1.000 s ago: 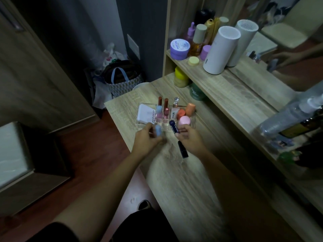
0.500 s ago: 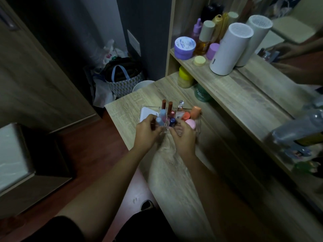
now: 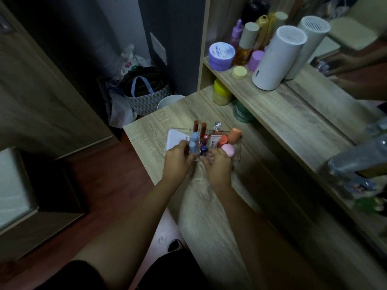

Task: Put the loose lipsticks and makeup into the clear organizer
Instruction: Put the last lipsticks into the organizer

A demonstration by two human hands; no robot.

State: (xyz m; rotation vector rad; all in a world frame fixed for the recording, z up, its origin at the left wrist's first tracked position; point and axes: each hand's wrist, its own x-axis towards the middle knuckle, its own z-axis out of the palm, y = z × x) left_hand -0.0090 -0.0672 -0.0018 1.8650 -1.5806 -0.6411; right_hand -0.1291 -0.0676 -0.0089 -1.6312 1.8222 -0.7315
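Dim room, wooden desk (image 3: 209,206) with a raised shelf (image 3: 293,105) at 1 o'clock carrying jars and a white cylinder (image 3: 276,59). Clear organizer (image 3: 237,152) sits on the desk just past both hands, at 12 o'clock from them – full of upright tubes, a white compact (image 3: 176,140) at its 9 o'clock end, a pink round piece (image 3: 228,150) at 3 o'clock. Left hand (image 3: 178,162) curled at the front edge, fingers touching a pale blue tube (image 3: 192,146); whether it pinches it, cannot tell. Right hand (image 3: 217,166) curled too, fingertips by a dark blue tube (image 3: 203,150) – grip unclear. Hands nearly touching each other
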